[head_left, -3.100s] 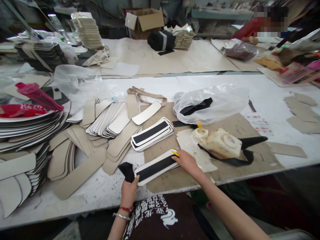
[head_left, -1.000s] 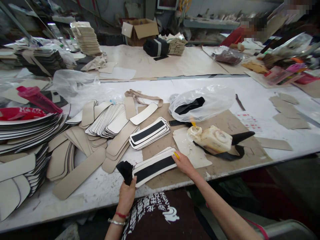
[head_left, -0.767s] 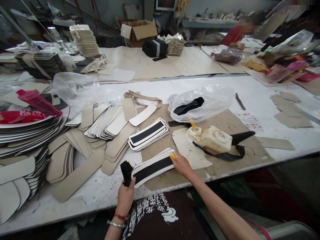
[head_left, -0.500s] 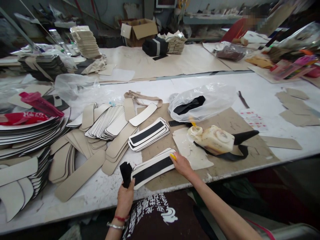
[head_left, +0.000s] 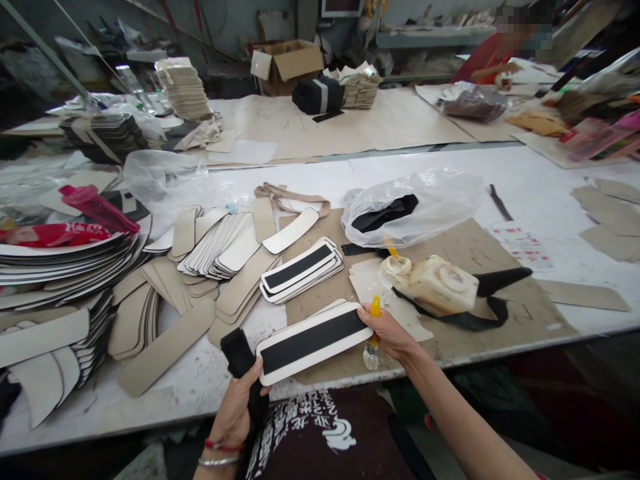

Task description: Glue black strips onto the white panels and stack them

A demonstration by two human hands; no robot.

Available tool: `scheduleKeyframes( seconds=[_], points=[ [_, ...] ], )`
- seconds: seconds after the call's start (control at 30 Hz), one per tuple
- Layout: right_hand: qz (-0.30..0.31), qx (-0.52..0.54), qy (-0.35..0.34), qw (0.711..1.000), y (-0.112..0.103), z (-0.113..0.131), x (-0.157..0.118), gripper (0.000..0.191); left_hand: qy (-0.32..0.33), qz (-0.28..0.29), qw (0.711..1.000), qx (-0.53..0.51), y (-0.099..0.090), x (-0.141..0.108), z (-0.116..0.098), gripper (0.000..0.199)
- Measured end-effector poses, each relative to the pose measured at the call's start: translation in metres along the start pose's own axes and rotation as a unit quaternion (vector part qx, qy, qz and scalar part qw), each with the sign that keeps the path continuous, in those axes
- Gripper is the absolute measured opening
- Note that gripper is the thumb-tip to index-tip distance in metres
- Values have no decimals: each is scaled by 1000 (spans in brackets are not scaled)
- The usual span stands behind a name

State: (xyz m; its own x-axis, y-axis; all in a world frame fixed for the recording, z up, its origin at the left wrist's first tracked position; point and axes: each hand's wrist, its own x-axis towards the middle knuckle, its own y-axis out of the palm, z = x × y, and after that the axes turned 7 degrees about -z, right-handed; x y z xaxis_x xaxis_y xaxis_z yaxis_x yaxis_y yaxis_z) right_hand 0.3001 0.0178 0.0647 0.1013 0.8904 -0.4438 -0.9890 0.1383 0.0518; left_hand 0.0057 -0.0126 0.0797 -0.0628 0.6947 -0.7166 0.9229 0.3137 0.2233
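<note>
A long white panel [head_left: 327, 363] with rounded corners has a black strip [head_left: 313, 339] along its middle. My left hand [head_left: 236, 403] is closed on its left end and also grips a folded bundle of black strips [head_left: 237, 352]. At the other end, my right hand [head_left: 393, 335] pinches the panel's corner while holding a yellow-handled brush [head_left: 375, 307], its bristle end pointing down. Behind the raised panel, other white panels [head_left: 320, 313] show in part. Farther back lies a small stack of white panels [head_left: 300, 268], the top one also bearing a black strip.
A stained plastic jug [head_left: 443, 283] lies right of my hands, with a clear bag [head_left: 440, 207] of black material behind it. Fanned beige and white pieces [head_left: 225, 243] spread over the left side. Across the table stands a cardboard box [head_left: 293, 63]; another person [head_left: 480, 63] is at the far right.
Both hands have lifted the panel slightly off the pieces below. The brush in my right hand has turned from lying along the panel to hanging bristles-down. The view has shifted a little.
</note>
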Motion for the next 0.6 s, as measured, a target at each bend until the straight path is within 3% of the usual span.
scheduleKeyframes(
  seconds=[0.13,0.27,0.6],
  points=[
    [21,69,43,996,0,5,-4,30,5,-1,1000,2,2,0,-3,22],
    [20,33,63,997,-4,10,-7,34,22,-29,999,25,5,4,-8,25],
    [22,6,72,997,-9,10,-6,44,62,-28,996,51,13,13,-13,26]
  ],
)
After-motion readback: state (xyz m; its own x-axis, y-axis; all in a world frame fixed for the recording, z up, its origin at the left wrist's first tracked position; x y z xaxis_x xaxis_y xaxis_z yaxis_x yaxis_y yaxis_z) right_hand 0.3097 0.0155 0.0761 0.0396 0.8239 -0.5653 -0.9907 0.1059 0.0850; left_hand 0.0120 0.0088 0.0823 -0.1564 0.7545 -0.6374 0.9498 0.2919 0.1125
